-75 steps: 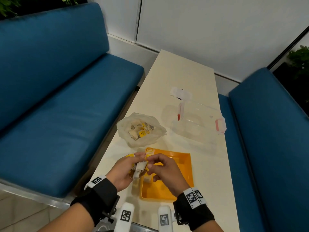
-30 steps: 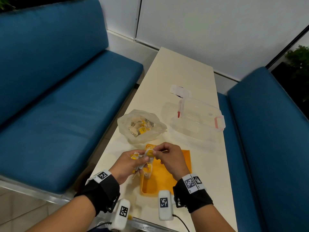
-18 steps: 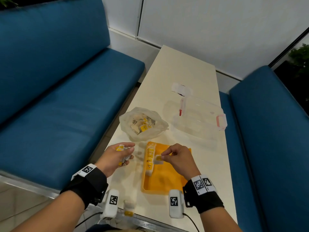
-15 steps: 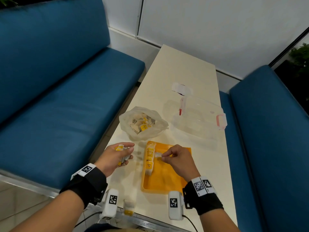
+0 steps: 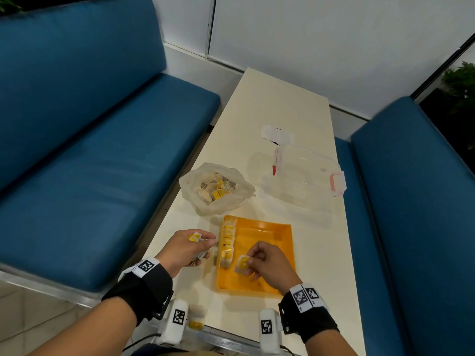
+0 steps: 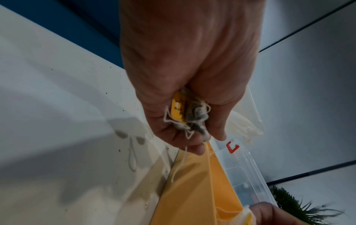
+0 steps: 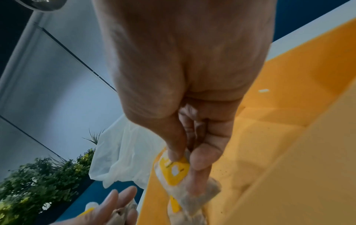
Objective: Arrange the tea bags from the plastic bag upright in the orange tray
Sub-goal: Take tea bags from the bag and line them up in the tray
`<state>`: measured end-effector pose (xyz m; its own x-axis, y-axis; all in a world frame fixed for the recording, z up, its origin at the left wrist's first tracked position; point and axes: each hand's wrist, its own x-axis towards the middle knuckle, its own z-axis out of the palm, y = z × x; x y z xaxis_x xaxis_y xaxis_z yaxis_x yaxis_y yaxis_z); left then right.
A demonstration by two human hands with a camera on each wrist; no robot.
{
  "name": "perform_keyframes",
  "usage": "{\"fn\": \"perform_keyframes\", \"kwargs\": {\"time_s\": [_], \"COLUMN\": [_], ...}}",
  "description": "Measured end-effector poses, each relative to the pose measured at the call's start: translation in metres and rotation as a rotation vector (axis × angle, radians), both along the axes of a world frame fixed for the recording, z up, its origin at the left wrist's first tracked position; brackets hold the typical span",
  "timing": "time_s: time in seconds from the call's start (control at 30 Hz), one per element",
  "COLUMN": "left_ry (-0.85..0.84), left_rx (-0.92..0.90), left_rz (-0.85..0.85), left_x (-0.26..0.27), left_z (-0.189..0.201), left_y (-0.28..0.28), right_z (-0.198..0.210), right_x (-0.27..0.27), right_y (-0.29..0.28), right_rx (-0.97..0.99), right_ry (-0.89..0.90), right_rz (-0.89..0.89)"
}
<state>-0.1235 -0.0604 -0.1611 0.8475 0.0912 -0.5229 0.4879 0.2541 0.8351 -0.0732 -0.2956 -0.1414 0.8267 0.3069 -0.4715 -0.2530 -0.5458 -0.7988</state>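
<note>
The orange tray [image 5: 272, 232] lies on the table in front of me, with a row of tea bags [image 5: 227, 240] standing along its left wall. My right hand [image 5: 254, 263] hovers over the tray's near left part and pinches one tea bag [image 5: 242, 264] by its yellow tag [image 7: 174, 170]. My left hand [image 5: 196, 244], just left of the tray, grips a bunch of tea bags [image 6: 192, 115] with loose strings hanging. The plastic bag [image 5: 216, 188] with more tea bags sits open beyond the tray.
A clear plastic box [image 5: 308, 173] with pink latches stands at the table's right edge, and a white paper scrap [image 5: 276, 133] lies beyond it. Blue benches [image 5: 90, 150] flank the narrow table [image 5: 282, 98] on both sides.
The hands parted: my left moved off the tray with the bunch, my right carried one tea bag toward the near end of the row.
</note>
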Motion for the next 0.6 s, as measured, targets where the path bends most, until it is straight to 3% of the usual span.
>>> {"fn": "perform_keyframes", "kwargs": {"time_s": [0.2,0.4,0.6], "left_ry": [0.032,0.035,0.024], "left_rx": [0.059,0.184,0.271], "left_rz": [-0.034,-0.06,-0.088], "left_x": [0.001,0.001,0.0], "left_z": [-0.003,-0.006,-0.005], "left_y": [-0.011,-0.02,-0.023], "right_z": [-0.002,-0.012,-0.027], "right_x": [-0.003,0.003,0.007], "right_y": [0.012,0.031,0.045], "right_rx": [-0.069,-0.084,-0.103], "right_ry": [0.097,0.157,0.107], "right_rz": [0.123,0.074,0.011]}}
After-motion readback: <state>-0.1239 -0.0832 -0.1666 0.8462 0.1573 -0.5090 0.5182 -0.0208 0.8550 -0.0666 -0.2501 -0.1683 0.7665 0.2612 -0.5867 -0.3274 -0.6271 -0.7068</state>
